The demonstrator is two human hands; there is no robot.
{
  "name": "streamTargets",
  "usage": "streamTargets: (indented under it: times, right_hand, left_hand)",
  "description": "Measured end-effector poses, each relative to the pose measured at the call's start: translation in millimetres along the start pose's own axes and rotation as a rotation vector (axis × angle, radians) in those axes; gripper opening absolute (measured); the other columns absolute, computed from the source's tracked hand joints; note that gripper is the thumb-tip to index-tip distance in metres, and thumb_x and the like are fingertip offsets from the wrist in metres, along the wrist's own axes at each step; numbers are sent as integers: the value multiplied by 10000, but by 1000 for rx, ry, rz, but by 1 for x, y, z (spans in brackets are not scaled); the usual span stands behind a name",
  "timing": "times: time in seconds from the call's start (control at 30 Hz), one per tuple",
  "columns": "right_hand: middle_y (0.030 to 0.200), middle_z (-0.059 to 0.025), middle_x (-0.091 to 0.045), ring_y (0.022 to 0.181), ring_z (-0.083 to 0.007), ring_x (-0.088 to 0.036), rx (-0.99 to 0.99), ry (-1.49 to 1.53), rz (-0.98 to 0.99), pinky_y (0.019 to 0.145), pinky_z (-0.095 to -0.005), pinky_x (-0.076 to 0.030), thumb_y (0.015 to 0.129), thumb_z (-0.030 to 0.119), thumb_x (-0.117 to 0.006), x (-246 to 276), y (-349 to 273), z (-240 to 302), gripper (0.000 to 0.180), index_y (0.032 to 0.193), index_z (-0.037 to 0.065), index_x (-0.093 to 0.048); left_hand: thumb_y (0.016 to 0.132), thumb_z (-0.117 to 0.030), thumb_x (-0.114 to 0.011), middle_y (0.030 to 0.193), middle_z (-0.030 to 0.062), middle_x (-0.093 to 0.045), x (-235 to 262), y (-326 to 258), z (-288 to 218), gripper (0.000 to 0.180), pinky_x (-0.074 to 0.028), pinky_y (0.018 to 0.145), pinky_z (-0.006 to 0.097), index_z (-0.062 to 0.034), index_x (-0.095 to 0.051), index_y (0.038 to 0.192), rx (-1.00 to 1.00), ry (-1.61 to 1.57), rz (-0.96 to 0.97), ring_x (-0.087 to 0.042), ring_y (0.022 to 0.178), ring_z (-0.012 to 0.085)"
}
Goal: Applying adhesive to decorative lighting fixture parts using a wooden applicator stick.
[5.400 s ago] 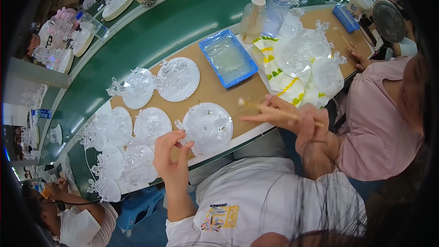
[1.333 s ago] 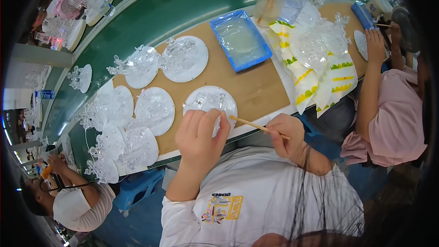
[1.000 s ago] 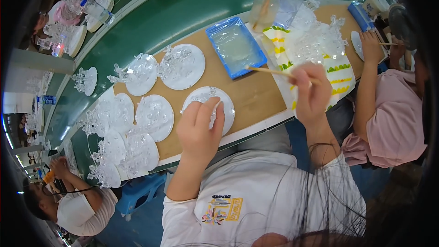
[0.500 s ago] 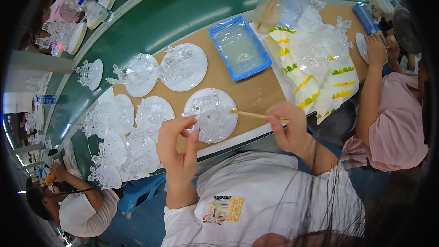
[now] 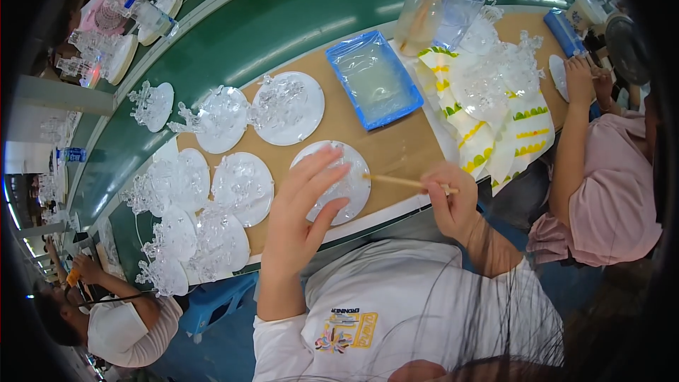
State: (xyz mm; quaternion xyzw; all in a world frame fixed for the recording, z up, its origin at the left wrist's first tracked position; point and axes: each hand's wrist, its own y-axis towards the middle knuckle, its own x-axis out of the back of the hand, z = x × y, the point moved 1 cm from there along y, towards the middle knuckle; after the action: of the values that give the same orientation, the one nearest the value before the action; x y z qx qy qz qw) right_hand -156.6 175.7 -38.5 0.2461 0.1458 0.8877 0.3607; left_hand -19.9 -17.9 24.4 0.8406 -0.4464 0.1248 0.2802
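A round white disc (image 5: 356, 201) with clear plastic pieces on it lies on the brown board in front of me. My left hand (image 5: 303, 205) reaches over its left part with fingers spread, hiding some of the pieces; whether the fingertips touch them I cannot tell. Between the closed fingers of my right hand (image 5: 453, 201) is a thin wooden stick (image 5: 399, 182), held nearly level. Its darker tip points left and comes to the disc's right edge. Beyond the disc stands a blue-rimmed tray (image 5: 393, 117) with something pale and translucent inside.
Several similar discs (image 5: 293, 124) with clear pieces cover the board's left side. Two bottles (image 5: 419, 18) stand at the back, beside a patterned cloth (image 5: 527, 131) with more clear pieces on it. A co-worker in pink (image 5: 612, 177) sits at right, another person (image 5: 131, 325) at lower left.
My left hand has moved forward and right over the disc, its fingers spreading from a curled pose. My right hand has shifted slightly right and down with the stick.
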Motion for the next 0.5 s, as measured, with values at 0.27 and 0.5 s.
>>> streamTargets:
  times: [0.27,0.5]
  right_hand:
    - [823,-127,-651,718,-276,-634,67,89,93,650,-349,-511,799,3,-633,-10,-21,-2,57,854,17,-626]
    - [814,-128,-651,697,-268,-631,-89,81,106,626,-331,-509,822,44,-629,-14,-25,4,35,829,10,-631]
  left_hand:
    - [708,101,-658,1092,114,-668,-6,-3,13,342,-472,922,371,-31,-656,1023,21,-65,109,-594,1128,315]
    - [708,103,-666,1118,113,-661,-8,-2,18,335,-459,937,374,-34,-646,1013,-18,-136,120,-575,1162,314]
